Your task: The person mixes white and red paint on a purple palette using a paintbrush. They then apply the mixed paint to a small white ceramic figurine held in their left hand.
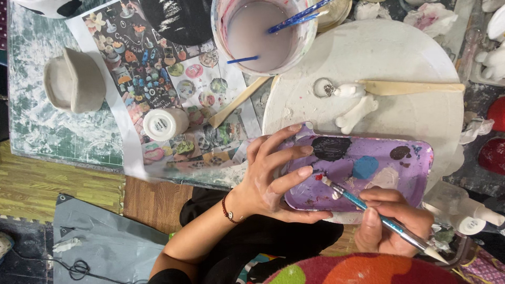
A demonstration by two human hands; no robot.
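My left hand (273,176) grips the left end of a purple paint tray (407,168), thumb under its near edge and fingers spread over the top. The tray carries blobs of black, blue, brown and pale paint. My right hand (392,223) holds a thin brush (392,225) with a blue shaft like a pen. Its tip, tinged red, rests on the tray near my left fingertips. Just past the tray, a small white clay figure (357,111) with a key ring lies on a round white board (379,58).
A plastic cup of cloudy pinkish water (263,34) with blue brushes stands at the top. Wooden modelling sticks (410,87) lie on and beside the board. Left are a white paint bottle (164,124), a picture sheet (158,79) and a grey clay hat shape (73,80). Another bottle (468,213) lies right.
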